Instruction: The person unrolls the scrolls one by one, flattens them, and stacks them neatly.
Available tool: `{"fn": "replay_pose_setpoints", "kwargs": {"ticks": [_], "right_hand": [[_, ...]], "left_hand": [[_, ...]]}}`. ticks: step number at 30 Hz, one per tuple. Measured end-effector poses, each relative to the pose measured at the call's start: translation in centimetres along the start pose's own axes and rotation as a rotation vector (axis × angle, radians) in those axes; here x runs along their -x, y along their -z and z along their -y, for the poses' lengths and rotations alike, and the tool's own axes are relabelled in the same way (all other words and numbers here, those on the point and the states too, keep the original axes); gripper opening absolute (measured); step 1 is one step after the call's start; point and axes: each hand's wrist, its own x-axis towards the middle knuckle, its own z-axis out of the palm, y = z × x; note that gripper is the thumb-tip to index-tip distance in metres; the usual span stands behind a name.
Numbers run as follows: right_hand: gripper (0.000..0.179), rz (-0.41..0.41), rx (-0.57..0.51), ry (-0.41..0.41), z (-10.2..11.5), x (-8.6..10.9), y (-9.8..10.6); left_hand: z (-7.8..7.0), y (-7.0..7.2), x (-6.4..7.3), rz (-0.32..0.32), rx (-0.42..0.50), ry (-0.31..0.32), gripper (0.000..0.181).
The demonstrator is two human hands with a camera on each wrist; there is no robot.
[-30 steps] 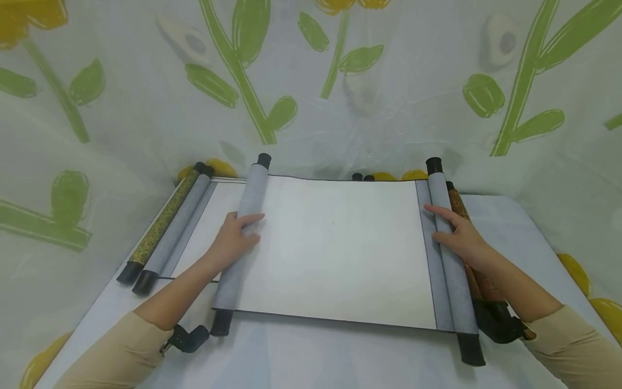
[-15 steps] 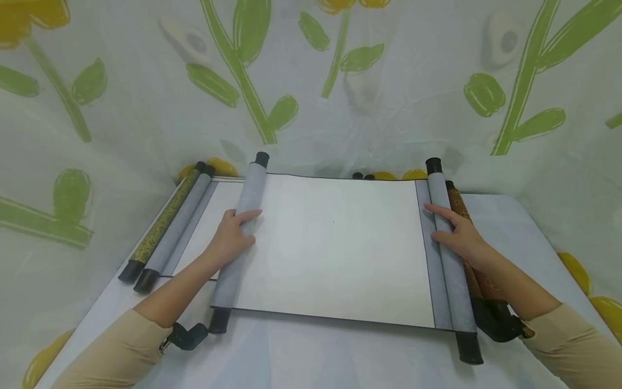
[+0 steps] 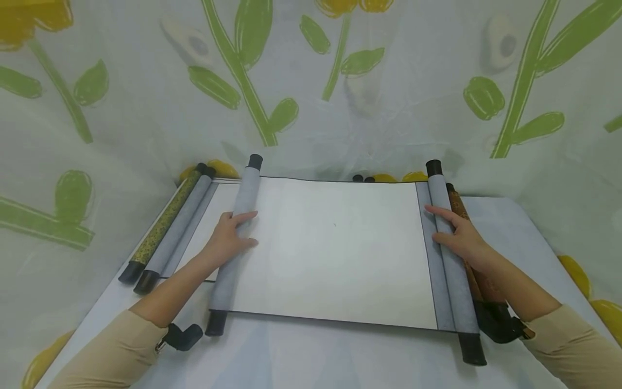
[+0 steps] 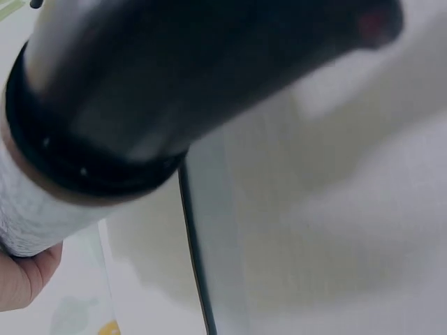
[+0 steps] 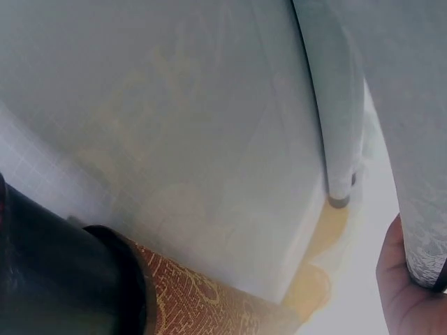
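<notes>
A blank white hanging scroll point(image 3: 330, 254) with grey-blue borders lies partly unrolled before me. My left hand point(image 3: 224, 243) grips its left roll point(image 3: 225, 281), thumb and fingers reaching over onto the right side. At the other end my right hand point(image 3: 459, 237) holds the right roll point(image 3: 459, 302), fingers across its top. Each roll ends in black knobs; one knob point(image 4: 209, 77) fills much of the left wrist view, with the fingers point(image 4: 28, 279) beyond it. In the right wrist view the grey roll point(image 5: 412, 125) runs down to the hand.
A second grey-bordered scroll point(image 3: 182, 224) lies at left, its white sheet passing under the held one. Beside it is a yellow-green patterned scroll point(image 3: 165, 221). A brown brocade scroll point(image 3: 458, 202) sits under my right forearm. Two dark knobs point(image 3: 363, 178) show behind the sheet.
My left hand has shifted slightly left with the left roll, and a little more white sheet shows between the rolls. The right hand and its roll stay in place.
</notes>
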Motion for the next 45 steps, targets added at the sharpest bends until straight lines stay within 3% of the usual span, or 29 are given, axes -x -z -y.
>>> {"fn": "replay_pose_setpoints", "kwargs": {"ticks": [8, 22, 39, 45], "right_hand": [[0.067, 0.011, 0.001, 0.004, -0.1, -0.1, 0.0], [0.068, -0.004, 0.034, 0.008, -0.3, 0.0, 0.1], [0.069, 0.001, 0.053, 0.008, -0.4, 0.2, 0.4], [0.070, 0.001, 0.064, -0.010, -0.5, 0.2, 0.6]], "left_hand": [[0.3, 0.2, -0.1, 0.013, -0.038, 0.002, 0.067], [1.7, 1.1, 0.0, -0.006, -0.052, -0.101, 0.054], [1.3, 1.3, -0.1, 0.010, -0.075, -0.052, 0.063], [1.5, 1.3, -0.1, -0.007, -0.087, -0.088, 0.062]]}}
